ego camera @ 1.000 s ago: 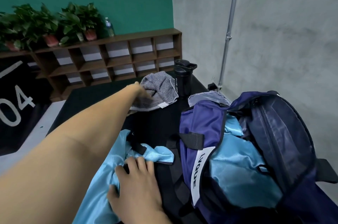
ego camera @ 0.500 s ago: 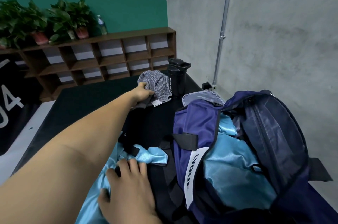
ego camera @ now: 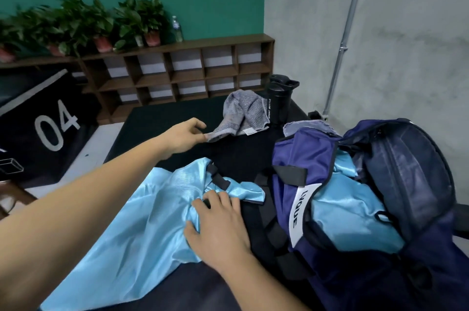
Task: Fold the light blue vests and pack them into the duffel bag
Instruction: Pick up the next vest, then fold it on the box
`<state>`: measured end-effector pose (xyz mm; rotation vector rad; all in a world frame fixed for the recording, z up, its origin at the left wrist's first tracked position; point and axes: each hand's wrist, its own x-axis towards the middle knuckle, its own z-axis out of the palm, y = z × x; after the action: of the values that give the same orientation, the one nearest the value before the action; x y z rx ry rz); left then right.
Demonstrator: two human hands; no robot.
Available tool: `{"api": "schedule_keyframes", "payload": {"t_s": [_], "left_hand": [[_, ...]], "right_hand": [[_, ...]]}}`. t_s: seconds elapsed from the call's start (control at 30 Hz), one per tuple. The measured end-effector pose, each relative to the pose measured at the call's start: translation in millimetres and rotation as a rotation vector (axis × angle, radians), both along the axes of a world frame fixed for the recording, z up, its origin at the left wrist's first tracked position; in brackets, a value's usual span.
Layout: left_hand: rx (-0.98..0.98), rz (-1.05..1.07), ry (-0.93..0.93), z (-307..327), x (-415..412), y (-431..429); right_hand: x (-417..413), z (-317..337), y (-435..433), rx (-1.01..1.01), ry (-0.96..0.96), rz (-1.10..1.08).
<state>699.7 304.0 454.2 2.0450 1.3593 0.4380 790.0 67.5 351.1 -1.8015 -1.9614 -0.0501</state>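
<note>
Left hand (ego camera: 182,138) is stretched out over the black table (ego camera: 157,117). A corner of the grey striped towel (ego camera: 243,112) is pinched between thumb and forefinger, and the other fingers are curled. The rest of the towel is left crumpled on the table, just beside the black sport bottle (ego camera: 278,99), which is stood upright near the far right corner.

Right hand (ego camera: 218,229) is laid palm-down on the light blue vest (ego camera: 137,229). Fingers are nearly straight and nothing is gripped. Fingertips are pressed on bunched fabric next to the vest's black trim. The vest is spread unfolded and wrinkled on the near part of the table, just left of the duffel bag (ego camera: 304,155).

The duffel bag, navy and purple with a white LVQUE label, is set at the right of the table with its top flap thrown open. A second light blue vest (ego camera: 347,224) is seen inside the main compartment; how neatly it is folded cannot be told. A piece of grey cloth (ego camera: 307,126) is seen at the bag's far end.

Background: a wooden cubby shelf (ego camera: 177,69) is placed against the green wall, with potted plants (ego camera: 101,23) and a clear plastic bottle (ego camera: 177,28) on top. A black box marked 04 (ego camera: 50,130) is seen at left. A metal conduit (ego camera: 347,38) is fixed on the grey wall at right.
</note>
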Motion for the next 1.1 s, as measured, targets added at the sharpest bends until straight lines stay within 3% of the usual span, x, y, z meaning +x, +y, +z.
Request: {"api": "schedule_keyframes", "payload": {"t_s": [0.23, 0.53, 0.67, 0.83, 0.93, 1.1], "left_hand": [[0.236, -0.02, 0.122, -26.2, -91.0, -105.7], [0.397, 0.008, 0.066, -56.3, -151.3, -206.5], [0.402, -0.179, 0.015, -49.8, -135.5, -249.3], [0.454, -0.338, 0.247, -74.9, -104.3, -291.2], [0.421, -0.324, 0.253, -75.7, -112.7, -287.4], [0.225, -0.29, 0.364, -59.6, -143.8, -281.5]], "right_hand": [[-0.2, -0.7, -1.0, -0.034, 0.009, 0.002], [2.5, 0.0, -9.2, -0.03, 0.051, 0.008], [3.8, 0.4, -24.3, -0.042, 0.241, -0.004], [14.1, -4.5, -61.6, -0.112, 0.492, 0.039], [20.3, -2.4, -75.6, -0.112, 0.449, 0.072], [44.5, 15.7, -63.2, -0.126, 0.138, -0.011]]}}
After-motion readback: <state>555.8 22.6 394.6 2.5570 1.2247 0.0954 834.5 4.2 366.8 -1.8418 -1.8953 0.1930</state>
